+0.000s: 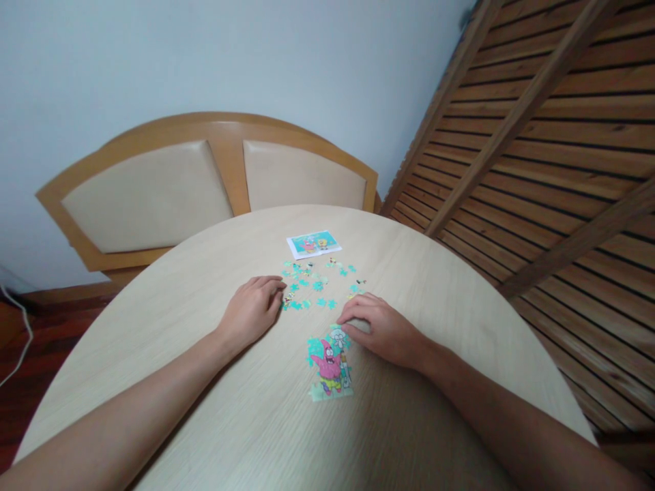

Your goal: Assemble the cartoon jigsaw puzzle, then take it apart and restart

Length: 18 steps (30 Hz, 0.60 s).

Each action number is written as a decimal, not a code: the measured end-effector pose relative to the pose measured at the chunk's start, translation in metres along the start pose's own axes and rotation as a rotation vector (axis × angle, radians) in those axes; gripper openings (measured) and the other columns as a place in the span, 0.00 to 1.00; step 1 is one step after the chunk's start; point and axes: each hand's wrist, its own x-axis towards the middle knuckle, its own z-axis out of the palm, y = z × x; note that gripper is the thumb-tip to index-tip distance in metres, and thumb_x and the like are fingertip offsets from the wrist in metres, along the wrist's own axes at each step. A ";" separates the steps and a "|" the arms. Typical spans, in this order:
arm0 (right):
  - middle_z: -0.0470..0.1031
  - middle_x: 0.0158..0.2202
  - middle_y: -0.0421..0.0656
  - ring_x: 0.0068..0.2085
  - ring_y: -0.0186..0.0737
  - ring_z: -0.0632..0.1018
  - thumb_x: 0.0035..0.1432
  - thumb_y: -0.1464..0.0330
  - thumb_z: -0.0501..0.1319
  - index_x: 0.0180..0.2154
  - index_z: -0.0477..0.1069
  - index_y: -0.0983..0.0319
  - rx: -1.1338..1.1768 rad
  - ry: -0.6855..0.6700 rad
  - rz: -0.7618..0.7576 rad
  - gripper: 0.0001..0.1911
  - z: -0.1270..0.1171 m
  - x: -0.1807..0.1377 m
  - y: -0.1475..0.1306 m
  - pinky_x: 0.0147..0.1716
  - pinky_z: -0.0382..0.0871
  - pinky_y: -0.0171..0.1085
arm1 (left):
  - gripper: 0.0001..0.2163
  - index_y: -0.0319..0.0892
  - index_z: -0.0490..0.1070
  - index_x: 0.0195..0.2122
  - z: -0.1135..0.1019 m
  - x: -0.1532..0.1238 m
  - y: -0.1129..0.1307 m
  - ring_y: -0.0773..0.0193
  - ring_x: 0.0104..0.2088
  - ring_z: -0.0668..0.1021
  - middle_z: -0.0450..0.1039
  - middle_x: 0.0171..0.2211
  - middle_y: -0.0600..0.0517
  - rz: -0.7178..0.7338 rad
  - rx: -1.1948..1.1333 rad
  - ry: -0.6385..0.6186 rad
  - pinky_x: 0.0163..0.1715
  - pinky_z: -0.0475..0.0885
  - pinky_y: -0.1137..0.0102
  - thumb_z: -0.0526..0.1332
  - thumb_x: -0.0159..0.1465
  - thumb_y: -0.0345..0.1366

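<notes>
A partly assembled jigsaw puzzle (328,372) lies on the round table, showing a pink starfish character and a pale green-headed figure. My right hand (381,324) is at its upper right edge, thumb and index fingertips close together against the top of the joined pieces. Whatever is between those tips is hidden. My left hand (254,305) rests on the table with its fingers loosely bent and apart, holding nothing visible. Its fingertips are beside the left side of the loose puzzle pieces (318,286), mostly turquoise and scattered beyond the joined part.
Behind the loose pieces lies a folded reference picture (314,244) with cartoon characters. The pale wooden table (205,423) has a curved edge. A padded bench back (148,194) stands beyond it against the wall, and a slatted wooden panel (532,136) rises at the right.
</notes>
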 end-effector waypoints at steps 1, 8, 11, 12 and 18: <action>0.81 0.41 0.43 0.46 0.43 0.78 0.62 0.72 0.65 0.37 0.79 0.58 -0.001 0.000 0.000 0.05 0.000 0.000 0.000 0.51 0.68 0.45 | 0.13 0.42 0.76 0.46 0.000 0.000 -0.001 0.51 0.50 0.78 0.78 0.51 0.45 0.011 0.001 -0.006 0.52 0.73 0.53 0.52 0.70 0.35; 0.81 0.41 0.42 0.46 0.43 0.78 0.62 0.72 0.64 0.37 0.79 0.58 -0.008 -0.005 -0.003 0.05 0.000 0.000 0.000 0.51 0.69 0.45 | 0.10 0.43 0.78 0.40 -0.007 0.002 -0.003 0.52 0.43 0.79 0.80 0.42 0.46 0.014 -0.034 -0.028 0.46 0.74 0.55 0.55 0.69 0.34; 0.81 0.41 0.43 0.46 0.43 0.78 0.63 0.72 0.64 0.38 0.79 0.58 -0.007 -0.001 -0.008 0.05 0.000 0.001 0.000 0.50 0.69 0.45 | 0.10 0.43 0.77 0.38 -0.007 0.004 -0.005 0.53 0.42 0.79 0.80 0.41 0.47 -0.004 -0.083 -0.028 0.46 0.73 0.56 0.55 0.68 0.34; 0.81 0.41 0.43 0.46 0.43 0.78 0.63 0.71 0.64 0.38 0.79 0.58 -0.006 0.000 -0.009 0.05 0.000 0.001 0.000 0.50 0.69 0.45 | 0.10 0.43 0.77 0.38 -0.007 0.004 -0.005 0.53 0.42 0.79 0.80 0.41 0.47 -0.008 -0.093 -0.023 0.46 0.73 0.56 0.55 0.68 0.34; 0.81 0.41 0.43 0.46 0.43 0.78 0.63 0.72 0.64 0.37 0.79 0.58 -0.014 0.006 -0.016 0.05 0.000 0.000 0.001 0.51 0.69 0.45 | 0.09 0.43 0.76 0.40 0.002 0.004 -0.009 0.53 0.44 0.78 0.79 0.42 0.47 -0.017 -0.128 0.004 0.48 0.72 0.55 0.55 0.68 0.34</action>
